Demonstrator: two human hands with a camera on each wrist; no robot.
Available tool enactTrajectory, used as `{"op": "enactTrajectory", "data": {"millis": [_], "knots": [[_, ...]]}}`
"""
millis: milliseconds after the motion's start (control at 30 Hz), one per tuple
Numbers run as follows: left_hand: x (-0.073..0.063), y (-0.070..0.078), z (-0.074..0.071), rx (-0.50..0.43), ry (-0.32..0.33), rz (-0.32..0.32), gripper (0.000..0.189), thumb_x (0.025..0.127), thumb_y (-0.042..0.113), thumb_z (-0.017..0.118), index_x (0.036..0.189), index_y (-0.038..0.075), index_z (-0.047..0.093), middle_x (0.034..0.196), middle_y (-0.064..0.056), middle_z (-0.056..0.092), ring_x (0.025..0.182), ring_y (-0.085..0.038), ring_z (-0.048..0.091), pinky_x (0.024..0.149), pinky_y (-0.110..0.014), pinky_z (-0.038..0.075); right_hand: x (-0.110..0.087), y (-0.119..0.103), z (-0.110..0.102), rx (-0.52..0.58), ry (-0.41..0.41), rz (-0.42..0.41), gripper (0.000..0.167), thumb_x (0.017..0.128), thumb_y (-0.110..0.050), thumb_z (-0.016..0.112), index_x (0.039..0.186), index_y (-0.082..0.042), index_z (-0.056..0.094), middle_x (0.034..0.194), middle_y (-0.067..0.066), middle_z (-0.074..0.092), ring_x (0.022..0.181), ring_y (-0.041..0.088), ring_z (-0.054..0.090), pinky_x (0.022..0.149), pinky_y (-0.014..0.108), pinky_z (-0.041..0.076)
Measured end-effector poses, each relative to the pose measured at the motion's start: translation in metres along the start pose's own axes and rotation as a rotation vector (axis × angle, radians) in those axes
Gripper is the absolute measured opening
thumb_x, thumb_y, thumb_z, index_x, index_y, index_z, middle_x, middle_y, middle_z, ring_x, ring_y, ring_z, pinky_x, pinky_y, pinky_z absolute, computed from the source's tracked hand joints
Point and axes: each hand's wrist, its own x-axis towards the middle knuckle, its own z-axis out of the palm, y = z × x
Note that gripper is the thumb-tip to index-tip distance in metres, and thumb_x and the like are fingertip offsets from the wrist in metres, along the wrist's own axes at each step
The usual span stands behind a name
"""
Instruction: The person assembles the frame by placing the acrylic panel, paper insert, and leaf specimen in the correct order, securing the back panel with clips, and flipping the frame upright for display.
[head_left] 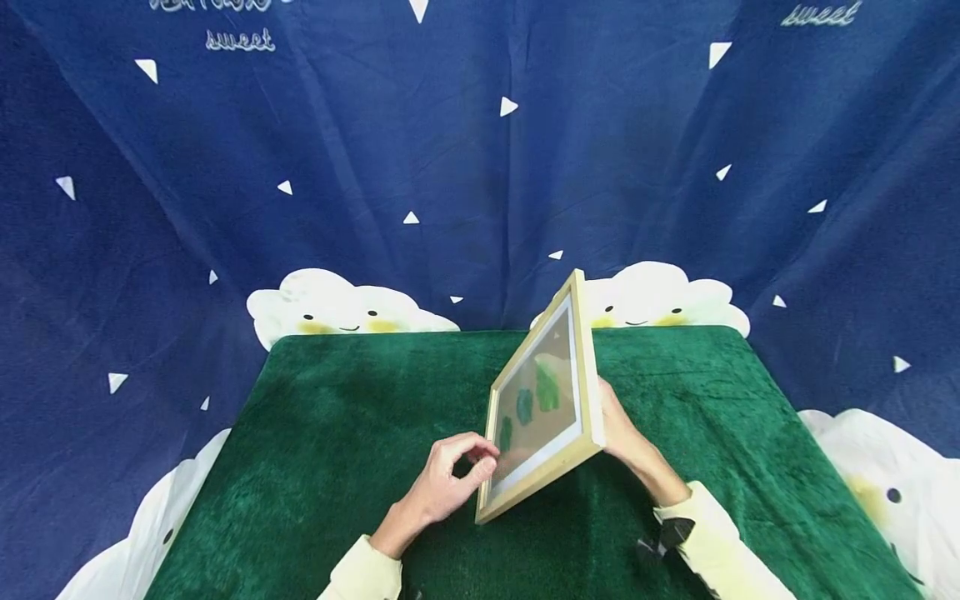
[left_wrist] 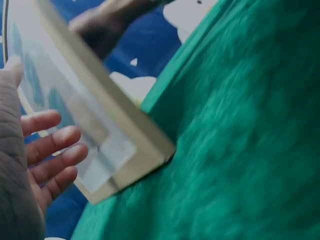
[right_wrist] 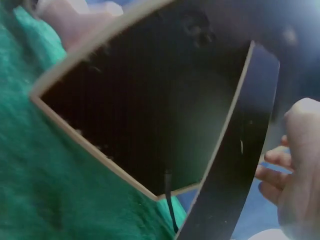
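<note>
A light wood picture frame [head_left: 540,400] with a white mat and green leaf-like shapes stands tilted on the green cloth, its glazed front facing left. My left hand [head_left: 457,475] is beside its lower left edge; in the left wrist view the fingers [left_wrist: 62,152] are spread and loosely bent in front of the glazing. My right hand [head_left: 618,421] is behind the frame, partly hidden by it. The right wrist view shows the frame's dark back [right_wrist: 145,100] and its swung-out easel stand [right_wrist: 240,130]; my right fingers [right_wrist: 275,175] lie loosely at the stand's edge.
Green plush cloth [head_left: 360,400] covers the table. A blue curtain [head_left: 420,150] with white triangles and smiling clouds hangs behind and at both sides. A short black strap [right_wrist: 170,205] runs between the frame's back and the stand.
</note>
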Motion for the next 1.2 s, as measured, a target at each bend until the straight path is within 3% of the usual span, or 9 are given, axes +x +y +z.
{"op": "enactTrajectory", "data": {"millis": [67,133,267,400,500,667,833,1033,1200], "knots": [[0.004,-0.011,-0.002,0.016,0.01,-0.05,0.016,0.103,0.013,0.063,0.116,0.008,0.072,0.103,-0.005,0.074,0.094,-0.014,0.068,0.078,-0.034,0.058,-0.009,-0.009,0.002,0.01,-0.002,0.003,0.037,0.102,0.006,0.047,0.138,0.009,0.054,0.131,-0.01,0.063,0.12,-0.002,0.054,0.105,0.015,0.039],[0.01,-0.021,-0.002,0.022,0.019,-0.094,0.024,0.105,0.015,0.059,0.125,0.003,0.068,0.114,-0.01,0.072,0.103,-0.023,0.068,0.082,-0.035,0.058,-0.02,-0.015,0.004,0.004,0.005,0.003,0.046,0.108,0.0,0.039,0.153,0.003,0.043,0.147,0.002,0.055,0.134,0.002,0.048,0.113,0.016,0.033],[0.026,-0.038,0.001,0.013,0.028,-0.144,0.041,0.108,0.019,0.055,0.144,-0.001,0.056,0.137,-0.019,0.063,0.123,-0.04,0.061,0.095,-0.047,0.055,-0.035,-0.036,0.012,0.003,0.036,-0.126,0.063,0.113,-0.032,0.034,0.163,0.006,0.02,0.165,0.014,0.034,0.149,0.012,0.035,0.121,0.021,0.023],[0.045,-0.048,0.005,0.009,0.006,-0.17,0.049,0.11,0.019,0.051,0.156,0.004,0.045,0.154,-0.016,0.052,0.139,-0.038,0.051,0.109,-0.055,0.046,-0.048,-0.057,0.026,0.01,0.057,-0.245,0.1,0.104,-0.059,0.05,0.159,0.015,0.01,0.168,0.027,0.021,0.155,0.025,0.027,0.125,0.028,0.018],[0.062,-0.051,0.007,0.002,-0.012,-0.177,0.05,0.11,0.017,0.049,0.159,0.007,0.041,0.161,-0.012,0.046,0.149,-0.032,0.042,0.119,-0.054,0.037,-0.055,-0.072,0.038,-0.003,0.07,-0.256,0.111,0.098,-0.058,0.063,0.157,0.018,0.007,0.167,0.031,0.017,0.156,0.026,0.024,0.126,0.028,0.016],[0.089,-0.05,0.008,-0.039,0.001,-0.214,0.048,0.111,0.013,0.046,0.158,0.002,0.041,0.161,-0.016,0.045,0.151,-0.032,0.04,0.122,-0.054,0.031,-0.058,-0.086,0.057,-0.005,0.11,-0.208,0.104,0.095,-0.036,0.078,0.157,0.015,0.014,0.158,0.029,0.035,0.15,0.024,0.036,0.123,0.026,0.022],[0.11,-0.033,0.007,-0.08,0.001,-0.277,0.042,0.112,0.014,0.043,0.15,-0.004,0.049,0.142,-0.024,0.06,0.131,-0.037,0.057,0.109,-0.048,0.045,-0.055,-0.091,0.067,-0.04,0.195,-0.172,0.089,0.085,-0.008,0.085,0.153,0.011,0.031,0.138,0.025,0.055,0.135,0.024,0.051,0.118,0.024,0.033],[0.118,-0.005,0.0,-0.103,0.047,-0.317,0.035,0.11,0.012,0.046,0.136,-0.011,0.051,0.123,-0.025,0.062,0.108,-0.026,0.06,0.093,-0.031,0.047,-0.056,-0.096,0.065,-0.064,0.196,-0.173,0.085,0.084,0.005,0.075,0.155,0.01,0.03,0.143,0.025,0.052,0.137,0.022,0.05,0.117,0.023,0.033],[0.117,-0.002,-0.004,-0.114,0.126,-0.315,0.027,0.111,0.013,0.044,0.125,-0.007,0.055,0.104,-0.015,0.061,0.094,-0.017,0.055,0.083,-0.029,0.045,-0.053,-0.096,0.055,-0.083,0.223,-0.235,0.052,0.099,0.003,0.06,0.146,0.014,0.041,0.132,0.026,0.06,0.128,0.019,0.059,0.111,0.023,0.042]]}}
